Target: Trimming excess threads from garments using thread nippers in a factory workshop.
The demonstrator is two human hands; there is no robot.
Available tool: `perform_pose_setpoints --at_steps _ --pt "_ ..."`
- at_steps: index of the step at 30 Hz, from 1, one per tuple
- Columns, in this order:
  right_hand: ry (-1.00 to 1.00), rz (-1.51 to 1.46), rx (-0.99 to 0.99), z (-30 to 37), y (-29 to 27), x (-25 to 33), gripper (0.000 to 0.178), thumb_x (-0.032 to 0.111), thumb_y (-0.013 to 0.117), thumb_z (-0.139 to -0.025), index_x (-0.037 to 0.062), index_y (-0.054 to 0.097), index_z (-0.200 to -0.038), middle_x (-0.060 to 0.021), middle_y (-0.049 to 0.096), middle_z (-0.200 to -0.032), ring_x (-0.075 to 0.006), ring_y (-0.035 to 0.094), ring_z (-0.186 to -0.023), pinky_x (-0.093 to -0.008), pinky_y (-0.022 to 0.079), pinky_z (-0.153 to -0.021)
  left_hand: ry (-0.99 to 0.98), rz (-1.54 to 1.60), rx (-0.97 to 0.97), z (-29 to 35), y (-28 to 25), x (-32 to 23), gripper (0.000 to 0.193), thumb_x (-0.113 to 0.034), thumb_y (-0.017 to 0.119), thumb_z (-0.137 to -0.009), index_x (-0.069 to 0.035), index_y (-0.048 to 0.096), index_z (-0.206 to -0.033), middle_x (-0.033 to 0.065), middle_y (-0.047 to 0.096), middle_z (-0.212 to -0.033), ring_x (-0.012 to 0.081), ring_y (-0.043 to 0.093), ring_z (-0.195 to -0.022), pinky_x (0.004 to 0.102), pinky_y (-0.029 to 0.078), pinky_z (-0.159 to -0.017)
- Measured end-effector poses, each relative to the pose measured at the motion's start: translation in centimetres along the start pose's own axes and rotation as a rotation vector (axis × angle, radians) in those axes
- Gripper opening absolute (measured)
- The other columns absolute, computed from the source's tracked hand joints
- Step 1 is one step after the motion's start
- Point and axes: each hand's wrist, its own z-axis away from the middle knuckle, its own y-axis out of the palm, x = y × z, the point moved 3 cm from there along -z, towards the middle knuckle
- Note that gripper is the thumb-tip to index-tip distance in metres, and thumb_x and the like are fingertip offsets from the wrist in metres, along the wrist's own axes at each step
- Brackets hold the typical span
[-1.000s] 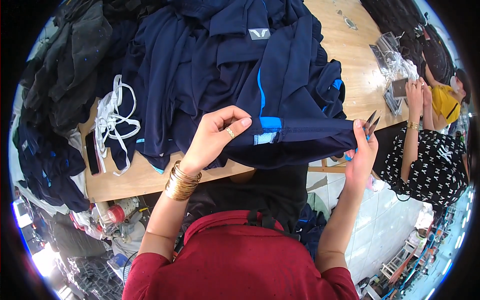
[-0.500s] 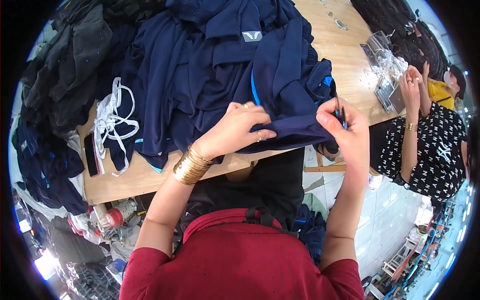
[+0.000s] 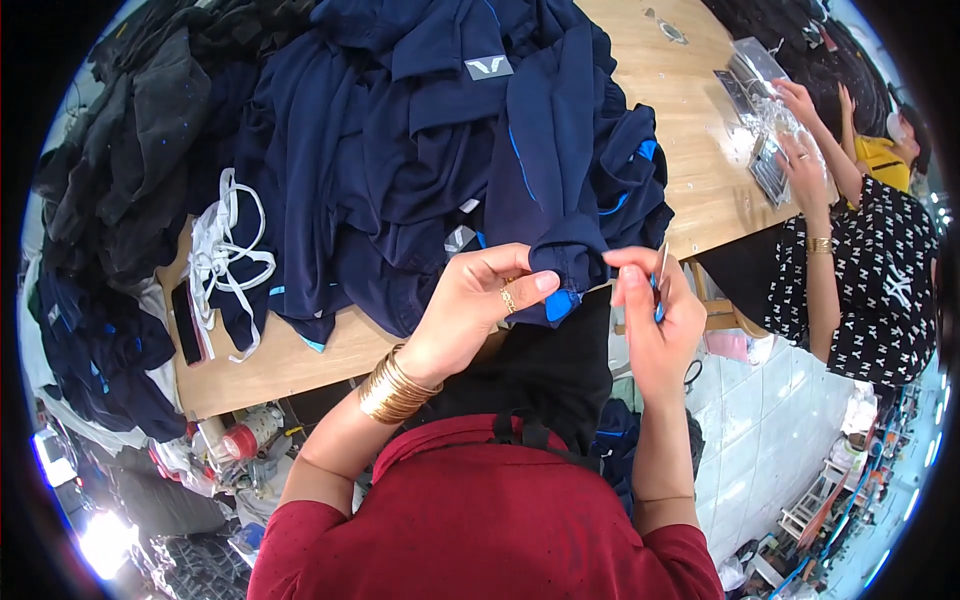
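Navy garment [image 3: 567, 255] reaches from the dark clothes pile [image 3: 375, 165] to the near side of the wooden table [image 3: 690, 150], its bunched end gripped by the left hand [image 3: 462, 305]; the right hand [image 3: 662, 335] holds scissors [image 3: 657, 286], fingertips just beside the cloth; white straps [image 3: 230, 262] lie farther left

Workspace is a pale wooden table [image 3: 645, 85] with a light, glossy tiled floor [image 3: 745, 450] off to the right, sun or lamp glare (can't tell which) bouncing off the tiles. There's some wooden stool or bench frame [image 3: 720, 312] poking out by the table edge, plus a whitish rack [image 3: 803, 512] further down. Super bright glow [image 3: 107, 545] bottom left, and a line of strip lights [image 3: 932, 448] curving along the right rim.
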Motion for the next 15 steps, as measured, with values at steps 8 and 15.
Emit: perform_pose_setpoints --at_steps 8,15 --pt "-0.069 0.096 0.041 2.1 0.0 0.7 0.033 0.021 0.068 -0.076 0.0047 0.055 -0.102 -0.0044 0.057 -0.074 -0.0121 0.051 -0.055 -0.0223 0.043 -0.053 0.13 0.083 -0.143 0.3 1.5 -0.3 0.008 -0.001 0.062 -0.081 0.0 0.06 -0.089 -0.001 0.06 -0.08 0.0032 0.053 -0.074 0.0175 0.043 -0.068" --pt "-0.1 0.203 -0.031 2.7 0.1 0.0 0.028 0.023 0.066 -0.078 0.0019 0.056 -0.093 -0.007 0.058 -0.071 -0.0164 0.052 -0.052 -0.0248 0.041 -0.049 0.14 0.069 -0.164 0.2 2.2 -0.2 0.014 -0.001 0.061 -0.081 0.0 0.058 -0.095 -0.0007 0.059 -0.082 0.0034 0.053 -0.075 0.0173 0.042 -0.068"
